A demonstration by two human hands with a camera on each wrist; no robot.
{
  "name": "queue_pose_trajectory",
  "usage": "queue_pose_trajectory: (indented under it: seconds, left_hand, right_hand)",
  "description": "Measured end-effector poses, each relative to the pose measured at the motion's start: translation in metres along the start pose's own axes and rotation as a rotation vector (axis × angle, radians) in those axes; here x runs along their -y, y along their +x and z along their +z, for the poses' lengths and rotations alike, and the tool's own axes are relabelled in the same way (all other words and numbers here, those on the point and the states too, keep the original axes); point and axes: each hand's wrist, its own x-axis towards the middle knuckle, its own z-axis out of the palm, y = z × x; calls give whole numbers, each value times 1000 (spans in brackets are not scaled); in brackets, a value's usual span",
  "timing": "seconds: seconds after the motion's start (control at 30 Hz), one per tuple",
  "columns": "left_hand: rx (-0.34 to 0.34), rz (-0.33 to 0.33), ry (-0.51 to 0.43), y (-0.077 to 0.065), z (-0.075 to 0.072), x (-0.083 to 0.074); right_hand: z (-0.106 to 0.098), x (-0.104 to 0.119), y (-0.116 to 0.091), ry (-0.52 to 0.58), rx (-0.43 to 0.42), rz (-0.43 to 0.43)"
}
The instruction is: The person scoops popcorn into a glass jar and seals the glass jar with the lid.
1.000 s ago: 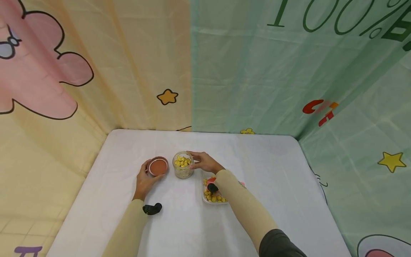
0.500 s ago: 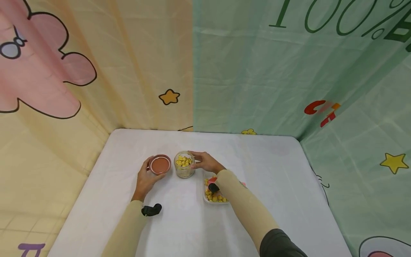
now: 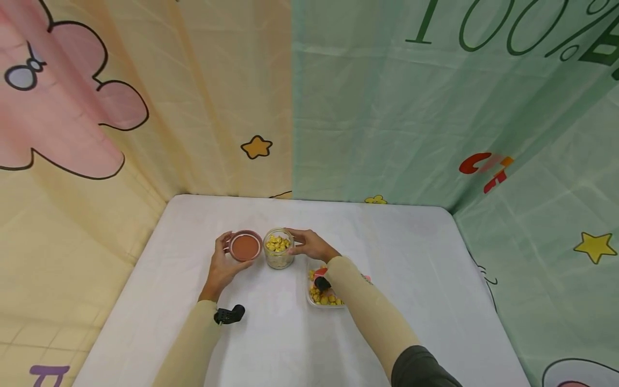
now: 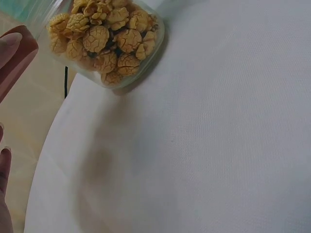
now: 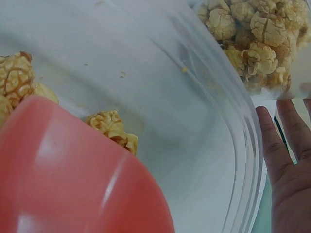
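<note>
My left hand (image 3: 220, 274) holds a round reddish-brown lid (image 3: 245, 246) with a pale ring, thumb on the near side and fingers on the far side. Just right of the lid, a clear glass jar (image 3: 279, 262) stands upright with its top uncovered. Yellow popcorn (image 3: 278, 243) shows inside it. My right hand (image 3: 314, 246) grips the jar from the right, its thumb in front. The left wrist view shows the lid's edge (image 4: 24, 56) under the thumb, near the jar of popcorn (image 4: 104, 41). In the right wrist view, the right hand's fingers (image 5: 277, 145) appear at the right edge.
A clear plastic container (image 3: 326, 306) with more popcorn sits under my right forearm, which partly hides it. A red scoop (image 5: 77, 170) lies in it. A white cloth covers the table (image 3: 401, 258). Printed curtains (image 3: 362, 123) stand behind and at the sides.
My left hand has brought the lid a little right and farther away, closer to the jar's rim. The right hand stays on the jar. The head view has shifted slightly.
</note>
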Motion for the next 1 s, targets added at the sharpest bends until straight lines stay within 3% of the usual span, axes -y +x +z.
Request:
queue_pose_trajectory:
  seconds: [0.37,0.67,1.0]
  left_hand:
    - [7,91,2,-3,1,-9]
    - [23,158,-38,3,4,-15]
    - [64,172,-59,9,7,-30]
  right_hand:
    - [0,-1,0,24,-4,1]
    - [0,-1,0,19,0,-8]
    - [0,2,-2,11,-8,-5]
